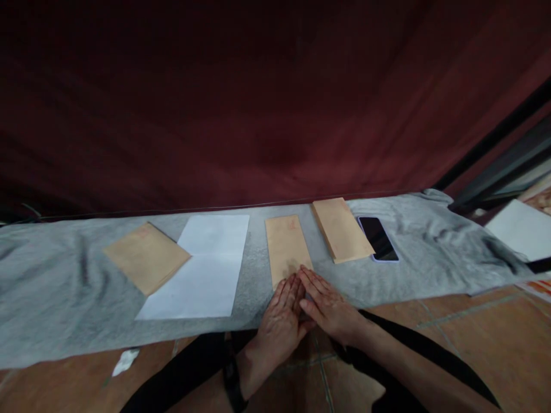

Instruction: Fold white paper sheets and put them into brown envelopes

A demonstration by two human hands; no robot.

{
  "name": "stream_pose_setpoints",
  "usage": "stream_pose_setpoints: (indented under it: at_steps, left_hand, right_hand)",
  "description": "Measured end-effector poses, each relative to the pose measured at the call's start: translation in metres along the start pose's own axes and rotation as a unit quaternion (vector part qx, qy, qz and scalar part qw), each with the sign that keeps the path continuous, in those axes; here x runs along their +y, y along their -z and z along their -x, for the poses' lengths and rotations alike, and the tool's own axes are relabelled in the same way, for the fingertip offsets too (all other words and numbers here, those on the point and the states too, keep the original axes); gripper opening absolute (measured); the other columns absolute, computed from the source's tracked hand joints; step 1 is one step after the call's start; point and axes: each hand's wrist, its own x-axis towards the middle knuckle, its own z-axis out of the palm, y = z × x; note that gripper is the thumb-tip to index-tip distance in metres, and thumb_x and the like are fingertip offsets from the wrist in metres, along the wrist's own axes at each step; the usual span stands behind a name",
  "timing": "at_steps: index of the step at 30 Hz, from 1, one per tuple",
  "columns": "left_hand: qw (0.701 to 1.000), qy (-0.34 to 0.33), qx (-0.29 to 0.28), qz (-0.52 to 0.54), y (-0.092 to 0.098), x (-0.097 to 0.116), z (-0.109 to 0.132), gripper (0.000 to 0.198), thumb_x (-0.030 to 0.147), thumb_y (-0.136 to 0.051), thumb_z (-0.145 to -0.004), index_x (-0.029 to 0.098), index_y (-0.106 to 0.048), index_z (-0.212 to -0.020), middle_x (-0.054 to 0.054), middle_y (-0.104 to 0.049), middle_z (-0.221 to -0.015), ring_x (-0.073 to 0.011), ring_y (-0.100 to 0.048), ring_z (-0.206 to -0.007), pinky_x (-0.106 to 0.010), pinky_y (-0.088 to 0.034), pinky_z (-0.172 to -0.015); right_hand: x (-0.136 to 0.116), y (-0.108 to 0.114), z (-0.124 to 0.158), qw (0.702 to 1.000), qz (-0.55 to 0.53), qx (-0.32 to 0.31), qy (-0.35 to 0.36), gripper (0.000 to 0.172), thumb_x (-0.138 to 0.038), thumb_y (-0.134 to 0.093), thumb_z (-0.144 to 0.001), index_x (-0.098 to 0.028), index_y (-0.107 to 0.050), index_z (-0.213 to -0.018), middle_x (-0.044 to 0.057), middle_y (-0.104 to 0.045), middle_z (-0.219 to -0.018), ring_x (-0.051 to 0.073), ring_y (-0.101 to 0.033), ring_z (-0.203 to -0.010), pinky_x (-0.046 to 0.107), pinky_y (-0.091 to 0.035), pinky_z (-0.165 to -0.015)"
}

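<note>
A brown envelope (pixel 286 244) lies flat on the grey cloth (pixel 253 258) in the middle. Both hands rest at its near end, fingertips close together. My left hand (pixel 282 321) has its fingers stretched out over the lower edge of the envelope. Beside it, my right hand (pixel 329 304) lies with extended fingers, its tips on the envelope's near right corner. Nothing is seen gripped in either hand. To the left, a creased white sheet (pixel 210 269) lies partly under several brown envelopes (pixel 146 255). A stack of brown envelopes (pixel 343 229) is on the right.
A phone (pixel 379 238) with a pale purple case lies partly under the right stack. A dark red cloth (pixel 267 103) hangs behind. A white scrap (pixel 125 362) is on the tiled floor (pixel 482 338). White paper (pixel 520 229) lies at the far right.
</note>
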Motion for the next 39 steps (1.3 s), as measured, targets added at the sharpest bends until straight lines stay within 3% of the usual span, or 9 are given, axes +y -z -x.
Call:
stream_pose_setpoints:
  at_steps: [4, 7, 21, 33, 39]
  left_hand:
    - [1.0, -0.001, -0.008, -0.022, -0.008, 0.001, 0.003, 0.072, 0.021, -0.042, -0.092, 0.0, -0.014, -0.155, -0.024, -0.029, -0.16, -0.0296, -0.028, -0.149, -0.048, -0.032, -0.12]
    - [0.999, -0.007, -0.029, -0.029, -0.006, 0.003, 0.003, 0.071, 0.019, -0.041, -0.09, -0.003, -0.02, -0.153, -0.026, -0.025, -0.161, -0.0312, -0.026, -0.15, -0.048, -0.028, -0.122]
    - [0.998, 0.011, -0.051, -0.018, 0.002, 0.001, 0.001, 0.08, 0.043, -0.046, -0.094, -0.005, -0.021, -0.152, -0.029, -0.03, -0.158, -0.0336, -0.027, -0.149, -0.05, -0.021, -0.123]
    - [0.998, 0.025, -0.005, -0.05, 0.005, -0.006, 0.008, 0.088, 0.06, -0.046, -0.094, -0.001, -0.023, -0.153, -0.029, -0.036, -0.155, -0.0353, -0.034, -0.146, -0.05, -0.032, -0.118]
    - [0.998, 0.028, 0.037, -0.044, 0.003, -0.014, 0.009, 0.081, 0.057, -0.043, -0.097, 0.002, -0.026, -0.154, -0.026, -0.045, -0.151, -0.0337, -0.042, -0.142, -0.048, -0.039, -0.114]
  right_hand:
    - [-0.016, -0.021, 0.009, 0.999, 0.021, 0.024, 0.029, 0.068, -0.036, -0.035, -0.105, -0.012, -0.005, -0.16, 0.015, -0.024, -0.163, 0.024, -0.022, -0.151, 0.045, -0.033, -0.12]
    - [-0.017, -0.028, 0.013, 0.998, 0.045, 0.039, 0.022, 0.07, -0.037, -0.037, -0.104, -0.012, -0.003, -0.16, 0.015, -0.024, -0.163, 0.025, -0.023, -0.151, 0.047, -0.032, -0.121]
    - [-0.008, -0.024, 0.015, 0.996, 0.078, 0.034, 0.02, 0.069, -0.039, -0.037, -0.104, -0.01, -0.01, -0.16, 0.017, -0.027, -0.162, 0.027, -0.028, -0.149, 0.048, -0.032, -0.121]
    - [0.001, -0.02, 0.016, 0.993, 0.112, 0.029, 0.009, 0.068, -0.045, -0.044, -0.102, -0.007, -0.027, -0.156, 0.019, -0.034, -0.159, 0.029, -0.03, -0.148, 0.049, -0.032, -0.121]
    - [0.002, -0.02, 0.015, 0.992, 0.126, 0.028, -0.013, 0.066, -0.043, -0.047, -0.101, -0.004, -0.036, -0.152, 0.021, -0.036, -0.157, 0.031, -0.036, -0.145, 0.048, -0.034, -0.12]
